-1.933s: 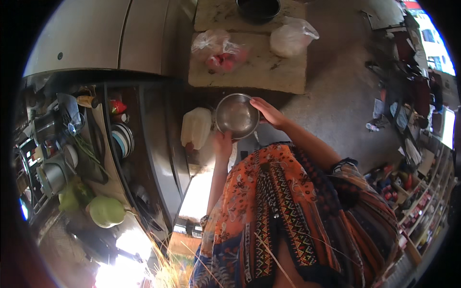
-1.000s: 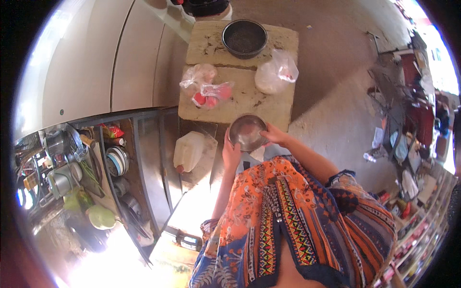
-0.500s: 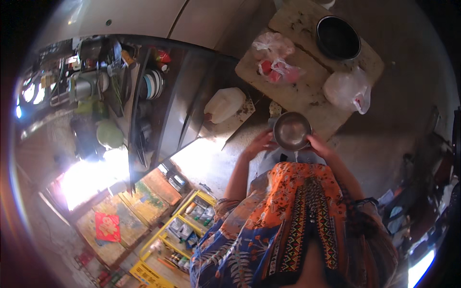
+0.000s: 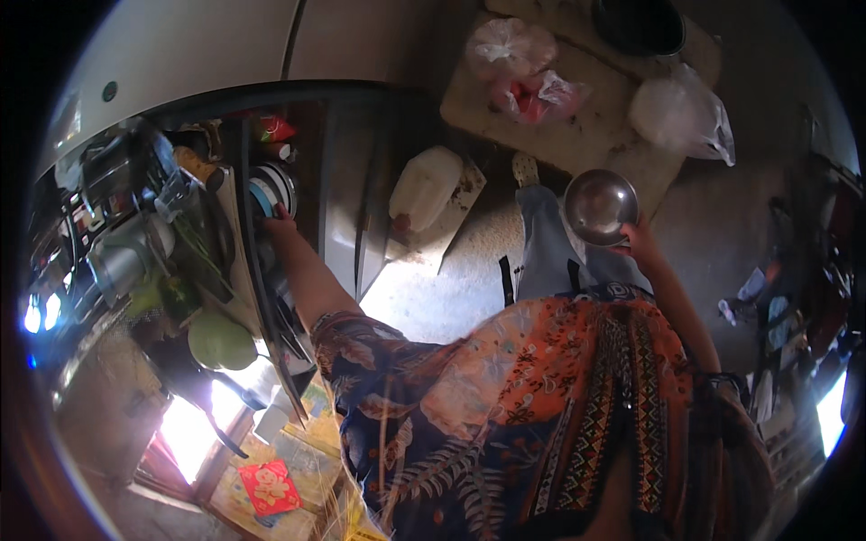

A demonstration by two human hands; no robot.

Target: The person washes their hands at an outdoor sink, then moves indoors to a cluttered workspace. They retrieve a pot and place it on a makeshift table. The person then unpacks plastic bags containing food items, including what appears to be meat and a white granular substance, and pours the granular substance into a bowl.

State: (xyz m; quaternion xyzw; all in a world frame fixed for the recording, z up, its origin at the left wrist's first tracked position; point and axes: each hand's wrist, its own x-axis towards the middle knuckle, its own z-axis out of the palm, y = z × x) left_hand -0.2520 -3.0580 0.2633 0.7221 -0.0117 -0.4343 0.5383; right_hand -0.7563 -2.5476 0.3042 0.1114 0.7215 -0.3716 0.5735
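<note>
A round, shiny metal bowl (image 4: 602, 206) is held by its rim in my right hand (image 4: 640, 243), out in front of my body. The bowl's inside faces up, and I see nothing in it. Out to the left, my left arm stretches to a dark shelf under the counter. There my left hand (image 4: 280, 222) is against the near side of a stack of plates or bowls (image 4: 273, 186) with white and blue rims. Most of its fingers are hidden in shadow, so its grip does not show.
A low wooden table (image 4: 568, 149) ahead bears plastic bags (image 4: 534, 95) and a dark basin (image 4: 636, 25). A whitish plastic jug (image 4: 428, 187) lies between table and cupboard. The cluttered counter, with a green round thing (image 4: 221, 341), runs along the left.
My left hand has let go of the metal bowl and moved left to the stacked dishes. The bowl, now in my right hand alone, has moved right. My view has turned left.
</note>
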